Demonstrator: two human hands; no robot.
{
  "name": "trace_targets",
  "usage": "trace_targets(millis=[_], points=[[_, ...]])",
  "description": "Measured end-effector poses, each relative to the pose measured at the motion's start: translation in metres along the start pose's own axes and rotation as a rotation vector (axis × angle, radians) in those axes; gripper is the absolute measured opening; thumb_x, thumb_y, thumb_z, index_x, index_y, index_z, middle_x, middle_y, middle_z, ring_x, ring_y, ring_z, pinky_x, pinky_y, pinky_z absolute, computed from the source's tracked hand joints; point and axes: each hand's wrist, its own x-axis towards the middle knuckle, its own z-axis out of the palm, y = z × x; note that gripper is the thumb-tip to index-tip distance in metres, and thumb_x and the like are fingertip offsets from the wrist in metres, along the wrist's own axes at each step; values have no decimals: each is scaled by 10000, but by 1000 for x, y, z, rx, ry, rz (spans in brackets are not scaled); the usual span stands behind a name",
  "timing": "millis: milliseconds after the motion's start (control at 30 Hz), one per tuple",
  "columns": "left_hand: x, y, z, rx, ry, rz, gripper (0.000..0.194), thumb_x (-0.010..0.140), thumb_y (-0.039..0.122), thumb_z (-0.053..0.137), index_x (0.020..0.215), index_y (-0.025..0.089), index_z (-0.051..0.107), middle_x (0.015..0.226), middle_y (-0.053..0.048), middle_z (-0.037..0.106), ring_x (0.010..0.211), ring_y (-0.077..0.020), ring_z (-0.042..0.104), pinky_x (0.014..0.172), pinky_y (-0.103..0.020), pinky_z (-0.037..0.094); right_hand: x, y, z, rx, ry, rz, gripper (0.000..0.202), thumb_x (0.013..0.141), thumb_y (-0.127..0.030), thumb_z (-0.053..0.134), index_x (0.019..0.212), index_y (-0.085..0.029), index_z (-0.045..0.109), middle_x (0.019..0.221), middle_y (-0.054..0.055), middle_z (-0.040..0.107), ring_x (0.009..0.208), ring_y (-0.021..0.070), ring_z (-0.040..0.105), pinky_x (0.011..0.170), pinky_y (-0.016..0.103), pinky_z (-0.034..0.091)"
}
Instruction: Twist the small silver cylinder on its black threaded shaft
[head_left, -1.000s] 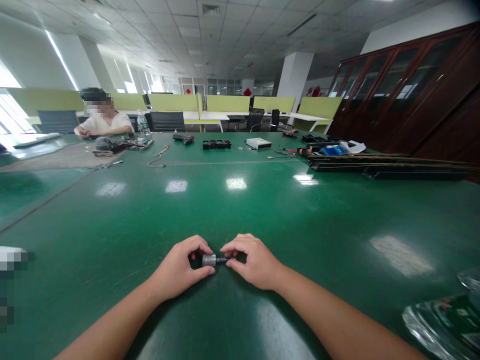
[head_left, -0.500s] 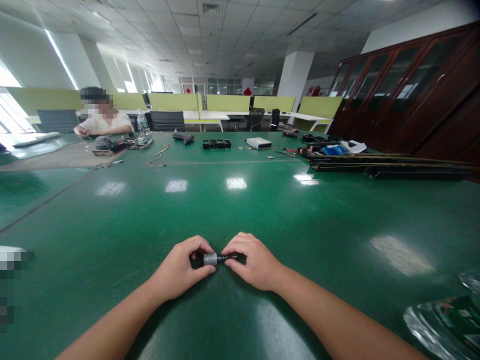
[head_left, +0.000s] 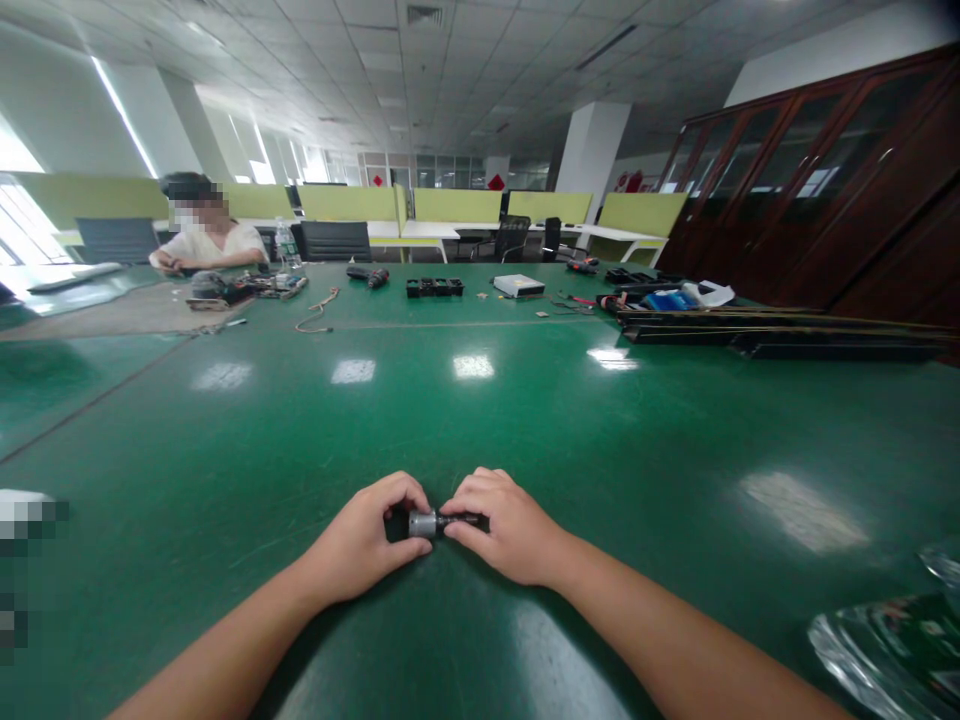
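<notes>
A short silver cylinder with a thin dark shaft, which looks like a small motor (head_left: 423, 524), lies level just above or on the green table, its shaft pointing right. My left hand (head_left: 370, 535) is closed round the cylinder, thumb at the near side and fingers at the far side. With thumb and fingertips my right hand (head_left: 504, 525) pinches the dark shaft close to the cylinder. The shaft's tip reaches under the curve of my right hand. Whether the motor touches the table I cannot tell.
On the green table (head_left: 480, 420) a cordless drill (head_left: 367, 277), a black slotted part (head_left: 434, 288) and a white box-like device (head_left: 518, 286) lie far off. Black rails (head_left: 750, 330) are at right. A clear bottle (head_left: 892, 640) is near right. A person (head_left: 214, 240) sits far left.
The motor has shifted very slightly to the right, and more of its cylinder shows. My right fingers are closed a little more firmly over the shaft.
</notes>
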Motion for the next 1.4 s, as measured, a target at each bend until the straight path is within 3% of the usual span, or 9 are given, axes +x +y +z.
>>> trace_targets(millis=[500,1000,1400], points=[[-2,4,-1,25,17,-39,260,763,190,700,1007,217,615,930,2,640,831,-176,569,714,-269,423,0,0,0,40,25,28,115,830,-190,704,944,-205,706,899,26,702,872,182,579,820,343,397],[-1,4,-3,43,8,-14,202,783,207,684,981,216,652,947,-14,658,836,-180,580,716,-270,428,0,1,1,31,70,37,119,784,-148,703,888,-206,694,852,9,690,847,176,578,820,342,385],[0,2,-2,42,32,-4,192,785,197,675,975,213,653,945,-16,660,818,-176,580,706,-267,430,0,3,1,33,59,71,167,738,-204,783,865,-209,675,825,-4,679,837,174,580,810,341,377]])
